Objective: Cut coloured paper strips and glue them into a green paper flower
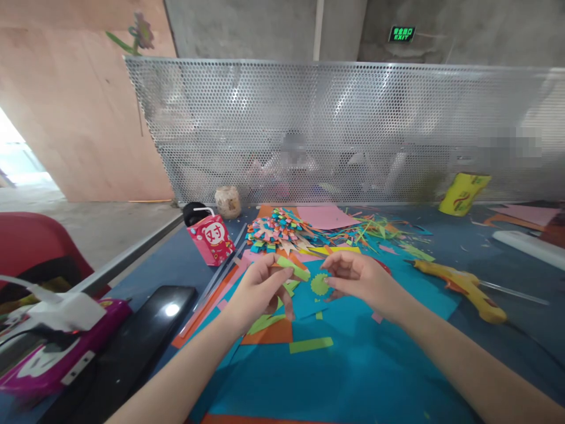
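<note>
My left hand (pixel 267 288) pinches a light green paper strip (pixel 296 269) between thumb and fingers. Close by on the right, my right hand (pixel 359 280) grips the edge of a small round light green paper piece with a scalloped rim (pixel 319 284). The two pieces are near each other; I cannot tell if they touch. Under both hands lies a large blue paper sheet (pixel 353 377), with another light green strip (pixel 311 345) and an orange sheet (pixel 269 334) on it. Beyond my hands sits a pile of fringed multicoloured paper (pixel 282 228).
A yellow glue gun (pixel 463 285) lies at right. At left are a red drink carton (pixel 212 240), a black phone (pixel 145 335) and a purple power strip (pixel 53 353). Paper shreds (pixel 379 229) and a pink sheet (pixel 326 217) lie before a perforated metal screen (pixel 265 94). A yellow can (pixel 464 193) leans there.
</note>
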Available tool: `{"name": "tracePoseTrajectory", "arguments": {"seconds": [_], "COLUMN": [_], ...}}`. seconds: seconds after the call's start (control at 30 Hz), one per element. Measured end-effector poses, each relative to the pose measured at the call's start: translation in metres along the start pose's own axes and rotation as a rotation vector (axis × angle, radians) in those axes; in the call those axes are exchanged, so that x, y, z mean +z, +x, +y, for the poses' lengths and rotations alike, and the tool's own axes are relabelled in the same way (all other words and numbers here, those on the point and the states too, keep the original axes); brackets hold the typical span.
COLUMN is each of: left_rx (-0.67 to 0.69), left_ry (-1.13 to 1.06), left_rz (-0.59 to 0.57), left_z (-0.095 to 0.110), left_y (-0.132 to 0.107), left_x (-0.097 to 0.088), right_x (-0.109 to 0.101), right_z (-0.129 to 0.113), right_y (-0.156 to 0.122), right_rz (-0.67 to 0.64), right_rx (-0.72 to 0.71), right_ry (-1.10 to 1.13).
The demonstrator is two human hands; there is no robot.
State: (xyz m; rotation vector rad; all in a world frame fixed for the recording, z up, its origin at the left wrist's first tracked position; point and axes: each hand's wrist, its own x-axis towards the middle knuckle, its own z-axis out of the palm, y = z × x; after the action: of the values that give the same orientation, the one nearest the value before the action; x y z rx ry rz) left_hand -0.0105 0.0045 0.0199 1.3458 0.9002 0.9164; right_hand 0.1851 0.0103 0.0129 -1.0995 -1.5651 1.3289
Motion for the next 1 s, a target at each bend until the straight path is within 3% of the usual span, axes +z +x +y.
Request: {"name": "tracePoseTrajectory", "arguments": {"seconds": [1.0], "left_rx": [-0.07], "left_ry": [-0.123], "left_rz": [-0.002], "left_z": [-0.0023], "left_y": [0.0018], "left_x": [0.0004], "right_x": [0.0014], "right_z": [0.0055], "right_y": [0.0012], "right_rz": [-0.018], "right_rx": [0.007], "right_ry": [0.052]}}
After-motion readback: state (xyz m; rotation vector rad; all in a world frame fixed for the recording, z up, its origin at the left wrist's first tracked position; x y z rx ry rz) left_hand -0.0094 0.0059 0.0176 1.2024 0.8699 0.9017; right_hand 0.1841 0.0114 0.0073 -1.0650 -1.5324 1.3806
